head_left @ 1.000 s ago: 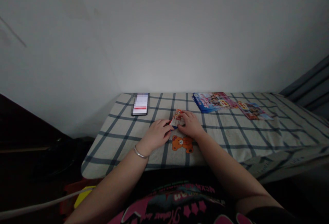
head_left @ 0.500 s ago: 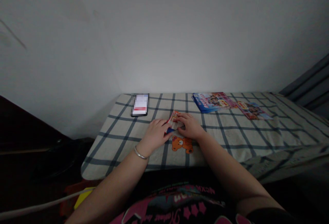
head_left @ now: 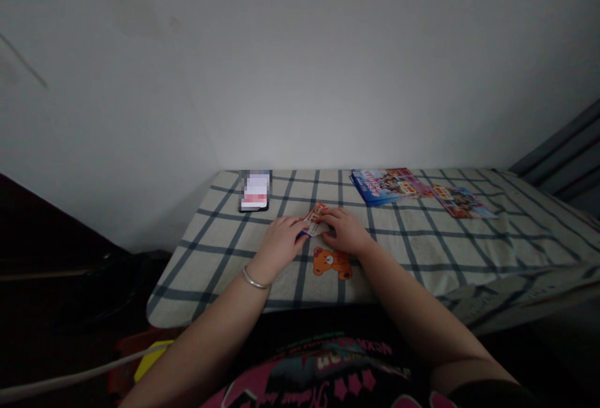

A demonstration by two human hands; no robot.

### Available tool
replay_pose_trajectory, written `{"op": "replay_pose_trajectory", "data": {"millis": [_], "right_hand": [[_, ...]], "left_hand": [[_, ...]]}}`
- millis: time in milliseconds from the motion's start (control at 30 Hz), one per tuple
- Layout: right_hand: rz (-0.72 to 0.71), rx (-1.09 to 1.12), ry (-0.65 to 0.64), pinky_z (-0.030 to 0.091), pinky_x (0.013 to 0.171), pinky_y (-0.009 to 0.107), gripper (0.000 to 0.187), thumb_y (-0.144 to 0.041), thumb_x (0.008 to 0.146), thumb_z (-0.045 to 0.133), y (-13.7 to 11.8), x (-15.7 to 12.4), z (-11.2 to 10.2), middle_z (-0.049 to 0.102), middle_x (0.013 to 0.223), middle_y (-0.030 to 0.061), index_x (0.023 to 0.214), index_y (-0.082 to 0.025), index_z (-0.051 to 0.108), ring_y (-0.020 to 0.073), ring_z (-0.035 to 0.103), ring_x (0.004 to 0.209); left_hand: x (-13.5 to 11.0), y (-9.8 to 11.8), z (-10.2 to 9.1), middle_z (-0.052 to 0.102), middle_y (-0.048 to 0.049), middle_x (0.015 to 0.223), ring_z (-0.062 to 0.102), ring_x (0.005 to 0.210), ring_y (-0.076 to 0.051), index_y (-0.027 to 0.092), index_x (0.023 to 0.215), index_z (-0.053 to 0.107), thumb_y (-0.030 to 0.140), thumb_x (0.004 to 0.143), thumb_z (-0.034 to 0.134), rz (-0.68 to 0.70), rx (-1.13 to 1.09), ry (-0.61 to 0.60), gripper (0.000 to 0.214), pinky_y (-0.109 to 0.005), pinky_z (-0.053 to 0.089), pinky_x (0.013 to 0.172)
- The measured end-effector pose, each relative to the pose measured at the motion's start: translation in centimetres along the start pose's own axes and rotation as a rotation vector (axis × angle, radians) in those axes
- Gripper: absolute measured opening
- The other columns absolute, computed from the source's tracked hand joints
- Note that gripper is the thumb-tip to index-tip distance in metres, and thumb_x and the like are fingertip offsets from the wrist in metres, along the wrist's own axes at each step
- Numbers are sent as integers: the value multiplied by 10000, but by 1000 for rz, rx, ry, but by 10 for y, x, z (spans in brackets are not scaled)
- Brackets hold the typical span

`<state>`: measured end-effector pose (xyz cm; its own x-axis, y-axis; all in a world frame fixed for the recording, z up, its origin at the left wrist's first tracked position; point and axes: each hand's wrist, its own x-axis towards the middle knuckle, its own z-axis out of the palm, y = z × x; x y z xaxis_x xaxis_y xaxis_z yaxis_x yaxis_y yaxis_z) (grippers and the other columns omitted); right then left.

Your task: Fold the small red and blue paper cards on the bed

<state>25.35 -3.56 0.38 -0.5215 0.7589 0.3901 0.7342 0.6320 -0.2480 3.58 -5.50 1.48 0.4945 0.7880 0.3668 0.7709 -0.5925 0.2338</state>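
Observation:
A small folded piece of printed paper (head_left: pixel 313 222), red, white and blue, is between my two hands just above the patterned tablecloth. My left hand (head_left: pixel 280 242), with a silver bangle (head_left: pixel 255 278) on its wrist, grips the paper's left edge, thumb toward me. My right hand (head_left: pixel 347 232) has its fingers bent over the right side of the paper, its thumb near the lower edge. Fingers cover much of the sheet. An orange printed bear (head_left: pixel 332 263) lies on the cloth just below the hands.
The table wears a checked cloth (head_left: pixel 225 227) and stands against a pale wall (head_left: pixel 300 70). A phone (head_left: pixel 255 190) lies at the back left. Printed booklets or sheets (head_left: pixel 379 186) are stacked at the back right, beside another colourful sheet (head_left: pixel 464 200).
The paper has turned and looks folded smaller, with less blue showing. My left hand has shifted slightly left; my right hand has barely moved.

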Motion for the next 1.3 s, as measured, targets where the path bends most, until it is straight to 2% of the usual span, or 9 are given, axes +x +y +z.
{"op": "replay_pose_trajectory", "data": {"millis": [267, 500, 700, 1067, 1300], "right_hand": [[-82, -68, -93, 452, 1003, 363, 351, -163, 828, 610, -8, 3, -9, 672, 1211, 70, 1174, -199, 659, 218, 593, 1133], [-96, -255, -130, 479, 814, 334, 183, -188, 896, 541, -21, 4, -14, 724, 1017, 74, 976, -206, 704, 224, 631, 966], [-75, -234, -30, 465, 782, 309, 159, -201, 897, 549, -15, 2, -8, 717, 972, 60, 967, -219, 690, 212, 624, 940], [-133, -118, 136, 491, 850, 323, 167, -254, 930, 545, -9, 0, -1, 712, 1013, 42, 1039, -228, 668, 204, 621, 972], [-134, -58, 179, 510, 885, 350, 226, -234, 907, 584, -14, 2, -5, 702, 1087, 51, 1125, -226, 639, 211, 619, 1020]], "left_hand": [[1, -2, -1, 668, -59, 1018, 595, 990, -215, 194, 975, 631, 141, 876, 548, 5, -19, -6, 140, -392, 483, 903], [1, -3, -1, 669, -51, 997, 591, 979, -219, 196, 952, 631, 144, 883, 538, 52, -31, 13, 127, -387, 486, 903], [0, -2, 0, 668, -49, 1006, 589, 982, -225, 198, 978, 614, 258, 889, 598, 68, -32, -4, 109, -396, 480, 897], [1, 1, -4, 671, -53, 921, 610, 916, -218, 191, 928, 626, 234, 899, 558, 36, 20, -13, 86, -363, 478, 839], [1, 1, -3, 684, -56, 906, 621, 892, -223, 189, 922, 641, 252, 911, 547, -11, 52, -7, 113, -365, 469, 814]]}}
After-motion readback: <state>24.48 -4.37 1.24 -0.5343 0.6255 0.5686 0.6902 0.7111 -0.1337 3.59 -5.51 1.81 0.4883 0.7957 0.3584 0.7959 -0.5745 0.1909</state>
